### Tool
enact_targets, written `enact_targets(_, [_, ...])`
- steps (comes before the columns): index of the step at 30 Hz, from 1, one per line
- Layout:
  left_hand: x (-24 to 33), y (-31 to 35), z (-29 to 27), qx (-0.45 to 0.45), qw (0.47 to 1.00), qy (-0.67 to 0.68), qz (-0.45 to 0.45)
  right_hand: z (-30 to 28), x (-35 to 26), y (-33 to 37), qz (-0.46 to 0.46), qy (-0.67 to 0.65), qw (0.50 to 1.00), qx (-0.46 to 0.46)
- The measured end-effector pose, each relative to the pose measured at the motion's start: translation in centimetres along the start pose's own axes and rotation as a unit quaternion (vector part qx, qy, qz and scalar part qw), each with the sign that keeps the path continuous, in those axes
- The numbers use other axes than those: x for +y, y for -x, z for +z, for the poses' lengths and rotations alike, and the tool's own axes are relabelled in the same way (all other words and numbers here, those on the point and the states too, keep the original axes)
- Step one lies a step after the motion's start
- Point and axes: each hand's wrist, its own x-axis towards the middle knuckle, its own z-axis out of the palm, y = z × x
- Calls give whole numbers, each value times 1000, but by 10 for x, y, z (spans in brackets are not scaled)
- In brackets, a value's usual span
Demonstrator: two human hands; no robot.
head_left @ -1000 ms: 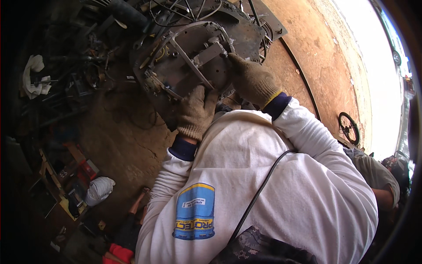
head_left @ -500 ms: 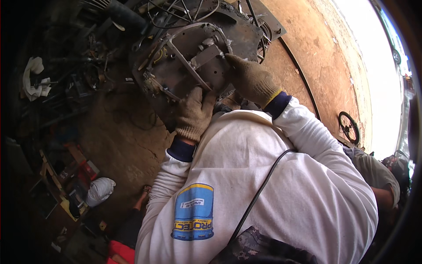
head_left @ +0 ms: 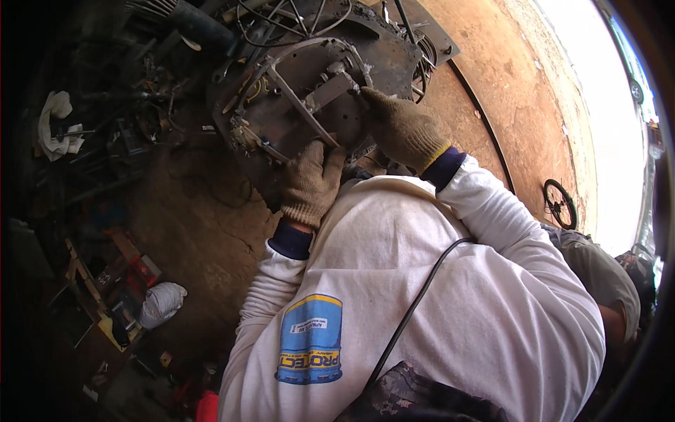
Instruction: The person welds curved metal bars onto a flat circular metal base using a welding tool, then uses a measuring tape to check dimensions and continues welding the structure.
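Note:
A bent metal frame (head_left: pixel 299 98), made of a curved flat bar with holes and a straight bar across it, lies on a dark, stained metal table (head_left: pixel 390 60). Brown knit work gloves cover both hands. My left hand (head_left: pixel 309 181) is closed on the near end of the straight bar, its fingertips partly hidden. At the frame's right side, my right hand (head_left: pixel 409 132) grips the end of the curved bar, thumb side up; its other fingers are out of sight below. A small rectangular metal plate (head_left: pixel 330 91) sits inside the frame.
A wire-spoked metal ring (head_left: pixel 306 24) and a coil of wire (head_left: pixel 426 53) lie at the table's far side. Dark scrap and tools crowd the left, with a pale cloth (head_left: pixel 55 126). A wheel (head_left: pixel 559 204) stands at right, near another person (head_left: pixel 598 271). A black cable (head_left: pixel 415 309) crosses my shirt.
Both hands keep nearly the same place on the frame. At the lower left, another person's arm and red clothing have mostly gone out of view.

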Motion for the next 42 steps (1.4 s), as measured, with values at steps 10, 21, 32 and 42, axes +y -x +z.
enact_targets(10, [-5, 2, 0, -32, 999, 1, -30, 1, 8, -3, 17, -49, 999, 8])
enact_targets(21, [2, 1, -4, -40, 999, -8, -34, -8, 4, 15, 8, -96, 994, 50])
enact_targets(32, [16, -1, -11, -45, 998, 16, -45, -21, 38, 46, 231, -399, 887, -6])
enact_targets(42, [15, -2, -7, -43, 997, -8, -70, -35, 67, 38, 219, -594, 773, -51])
